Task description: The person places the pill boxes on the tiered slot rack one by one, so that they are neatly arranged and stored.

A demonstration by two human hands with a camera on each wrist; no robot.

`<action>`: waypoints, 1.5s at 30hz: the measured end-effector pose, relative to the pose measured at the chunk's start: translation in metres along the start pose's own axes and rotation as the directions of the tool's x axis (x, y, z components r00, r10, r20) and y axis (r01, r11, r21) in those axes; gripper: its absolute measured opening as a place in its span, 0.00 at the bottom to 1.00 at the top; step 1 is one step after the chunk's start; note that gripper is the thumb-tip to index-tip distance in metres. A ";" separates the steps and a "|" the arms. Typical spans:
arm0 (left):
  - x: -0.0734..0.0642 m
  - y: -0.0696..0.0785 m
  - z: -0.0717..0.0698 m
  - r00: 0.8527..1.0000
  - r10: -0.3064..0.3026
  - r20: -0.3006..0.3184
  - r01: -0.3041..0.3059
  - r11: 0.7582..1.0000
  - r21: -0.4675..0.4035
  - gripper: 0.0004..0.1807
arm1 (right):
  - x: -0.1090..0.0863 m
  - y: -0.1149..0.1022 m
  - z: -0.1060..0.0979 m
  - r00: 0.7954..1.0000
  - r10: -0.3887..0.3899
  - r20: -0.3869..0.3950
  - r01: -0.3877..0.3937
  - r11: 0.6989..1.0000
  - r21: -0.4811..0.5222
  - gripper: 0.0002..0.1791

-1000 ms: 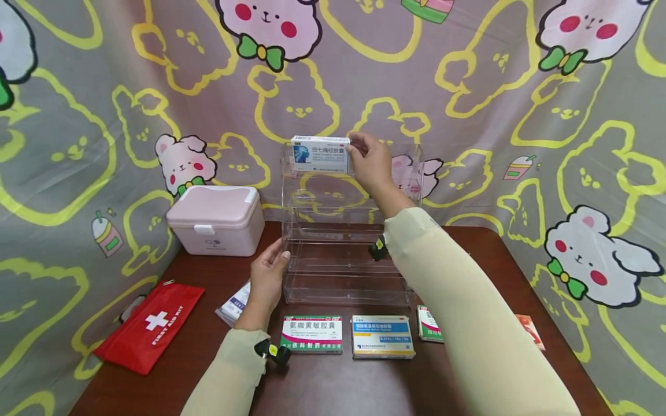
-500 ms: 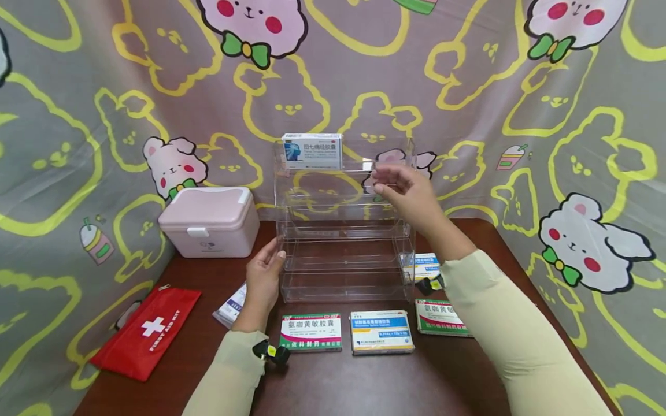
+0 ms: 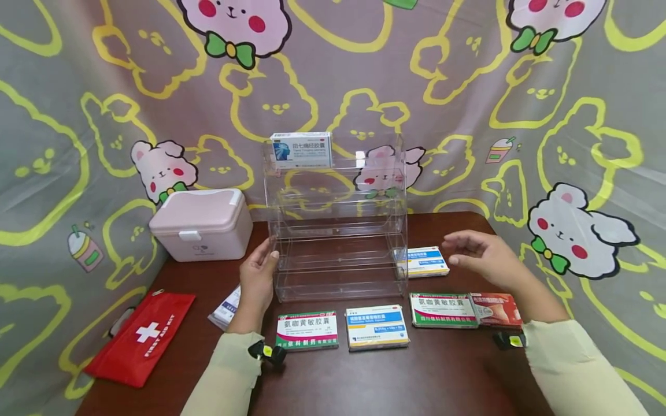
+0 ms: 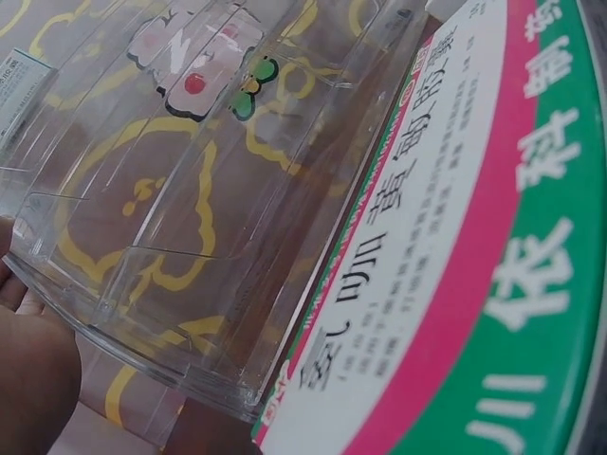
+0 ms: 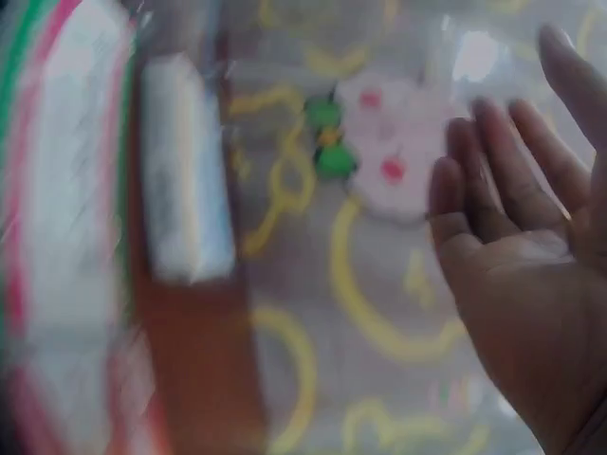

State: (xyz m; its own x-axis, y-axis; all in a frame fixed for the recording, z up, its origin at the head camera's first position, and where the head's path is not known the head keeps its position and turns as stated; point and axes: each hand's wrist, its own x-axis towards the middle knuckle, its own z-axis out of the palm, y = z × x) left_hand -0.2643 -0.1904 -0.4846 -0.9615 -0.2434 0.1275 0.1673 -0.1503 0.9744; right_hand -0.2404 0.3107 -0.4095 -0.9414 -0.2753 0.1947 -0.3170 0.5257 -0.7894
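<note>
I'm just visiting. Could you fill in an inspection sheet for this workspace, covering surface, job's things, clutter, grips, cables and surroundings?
Surface: dark brown table.
Job's things: clear rack, one white box at the top tier's left; in front, first green-edged box, blue-and-yellow box, second green-edged box and red box; another blue-and-yellow box by the rack's right side.
Clutter: pink case, red first-aid pouch, both left of the rack.
Grips: left hand touches the rack's left side, firmness unclear; right hand open, holding nothing.
Cables: nothing seen.
Surroundings: cartoon-printed curtain.
</note>
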 end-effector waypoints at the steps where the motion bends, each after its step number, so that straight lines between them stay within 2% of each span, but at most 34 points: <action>1: 0.000 -0.001 0.000 1.000 -0.002 -0.002 0.002 1.000 -0.004 0.27 | -0.007 0.008 -0.003 0.999 0.031 0.012 -0.031 0.999 -0.015 0.26; 5: -0.001 -0.003 -0.003 1.000 -0.001 -0.006 0.001 1.000 -0.014 0.27 | -0.035 0.041 -0.012 0.987 0.141 0.075 -0.130 0.983 -0.126 0.33; 10: -0.001 -0.006 -0.006 1.000 0.024 -0.009 -0.024 0.999 -0.028 0.27 | -0.060 0.073 -0.018 0.969 0.233 0.082 -0.211 0.953 -0.215 0.37; 17: -0.001 -0.008 -0.006 1.000 0.027 -0.008 -0.028 0.998 -0.055 0.27 | -0.082 0.094 -0.030 0.945 0.324 0.043 -0.298 0.909 -0.293 0.47; 21: 0.000 -0.008 -0.006 1.000 0.028 0.000 -0.028 0.999 -0.037 0.27 | -0.091 0.105 -0.033 0.932 0.361 0.033 -0.335 0.892 -0.303 0.53; 26: 0.001 -0.006 -0.004 1.000 0.016 -0.001 -0.016 1.000 -0.019 0.27 | -0.100 0.117 -0.032 0.936 0.350 0.026 -0.320 0.883 -0.344 0.56; 33: 0.000 -0.002 -0.001 1.000 0.026 0.003 -0.026 0.999 -0.032 0.27 | -0.104 0.120 -0.032 0.942 0.335 0.022 -0.307 0.884 -0.353 0.56; 40: 0.002 -0.001 -0.001 0.999 0.037 0.002 -0.036 0.999 -0.040 0.27 | -0.098 0.123 -0.034 0.926 0.376 -0.018 -0.355 0.855 -0.378 0.55; 45: 0.000 -0.002 0.000 1.000 0.026 0.008 -0.026 0.999 -0.032 0.27 | -0.093 0.125 -0.035 0.920 0.391 -0.042 -0.377 0.846 -0.377 0.54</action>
State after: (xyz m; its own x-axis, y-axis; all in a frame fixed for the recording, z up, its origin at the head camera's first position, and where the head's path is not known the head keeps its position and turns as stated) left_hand -0.2650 -0.1905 -0.4867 -0.9586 -0.2392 0.1542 0.1988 -0.1747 0.9644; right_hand -0.1967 0.4302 -0.5063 -0.9944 -0.0138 -0.1050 0.0433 0.8519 -0.5219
